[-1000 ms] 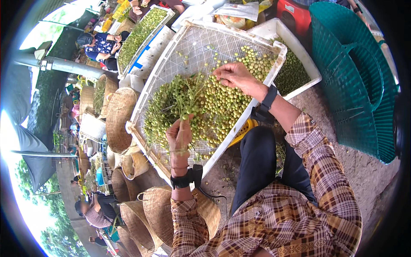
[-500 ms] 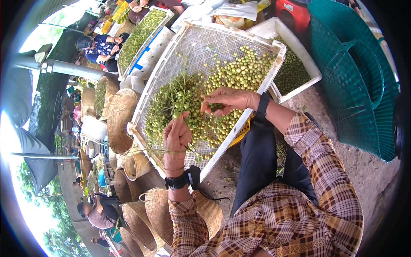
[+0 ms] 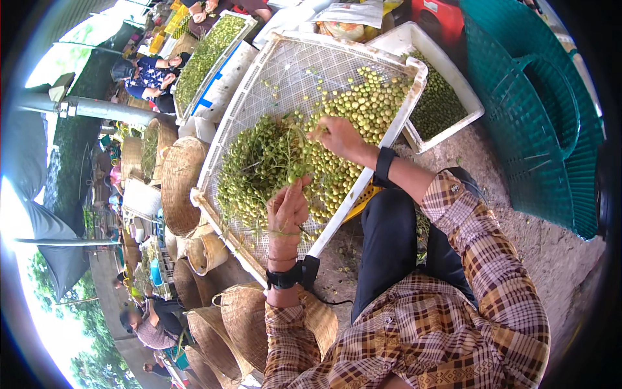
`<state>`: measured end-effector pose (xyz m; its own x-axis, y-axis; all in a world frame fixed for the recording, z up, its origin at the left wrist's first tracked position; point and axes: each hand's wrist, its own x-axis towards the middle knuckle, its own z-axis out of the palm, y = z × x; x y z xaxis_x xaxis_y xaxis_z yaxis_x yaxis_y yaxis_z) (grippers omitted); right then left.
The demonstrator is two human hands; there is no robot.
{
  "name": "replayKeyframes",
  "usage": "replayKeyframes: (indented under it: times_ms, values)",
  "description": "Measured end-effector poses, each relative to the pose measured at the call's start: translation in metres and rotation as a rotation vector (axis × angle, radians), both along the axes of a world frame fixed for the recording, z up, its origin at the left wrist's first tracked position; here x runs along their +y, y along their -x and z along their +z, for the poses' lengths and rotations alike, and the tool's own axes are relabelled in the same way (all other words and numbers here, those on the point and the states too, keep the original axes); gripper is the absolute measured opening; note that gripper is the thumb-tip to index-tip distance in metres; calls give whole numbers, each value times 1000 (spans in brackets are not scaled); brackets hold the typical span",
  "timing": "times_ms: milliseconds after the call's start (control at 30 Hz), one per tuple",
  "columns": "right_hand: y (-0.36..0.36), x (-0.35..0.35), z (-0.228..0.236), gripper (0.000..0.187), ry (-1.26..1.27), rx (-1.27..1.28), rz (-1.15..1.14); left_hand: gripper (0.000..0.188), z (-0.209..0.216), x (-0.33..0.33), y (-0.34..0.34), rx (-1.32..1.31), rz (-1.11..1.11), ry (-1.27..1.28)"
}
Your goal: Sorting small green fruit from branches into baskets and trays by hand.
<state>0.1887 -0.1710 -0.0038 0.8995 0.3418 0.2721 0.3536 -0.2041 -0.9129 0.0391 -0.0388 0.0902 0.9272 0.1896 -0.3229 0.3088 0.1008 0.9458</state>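
Observation:
My left hand (image 3: 287, 209) is closed in a pinch on a stem of small green fruit (image 3: 298, 170), held over the white mesh tray (image 3: 291, 55). The stem's thin twigs rise toward my right hand (image 3: 345, 139). My right hand's fingertips are pinched together at the upper end of these twigs, and whether they grip a twig or a fruit is too small to tell. Beside my left hand lies a heap of stemmy green fruit (image 3: 249, 155). Loose round yellow-green fruit (image 3: 369, 104) spreads over the tray's right part, beneath and beyond my right hand.
A white box (image 3: 476, 107) holding small green fruit stands right of the tray. Large green woven plastic baskets (image 3: 505, 129) stand farther right. Brown wicker baskets (image 3: 184, 185) crowd the left side. Another fruit-filled tray (image 3: 210, 61) lies at the far left, with a person (image 3: 152, 78) beside it.
My left hand has moved right with the stem, closer to my right hand. My right hand has risen slightly, from over the loose fruit to the stem's upper twigs.

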Motion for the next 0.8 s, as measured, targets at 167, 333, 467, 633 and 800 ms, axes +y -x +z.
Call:
replayKeyframes:
  times_ms: [167,333,467,633,800]
  values:
    - [-11,-20,11,39,-529,687,679,29,16,9,4,-37,-109,313]
    - [23,-29,63,45,-542,743,873,31,14,18,5,-7,-132,449]
    - [25,-25,64,35,-501,691,948,32,8,18,3,36,-163,460]
    - [23,-14,49,23,-541,673,749,34,-1,19,1,33,-108,495]
    - [8,-18,36,25,-581,710,648,36,-4,17,0,22,-164,514]
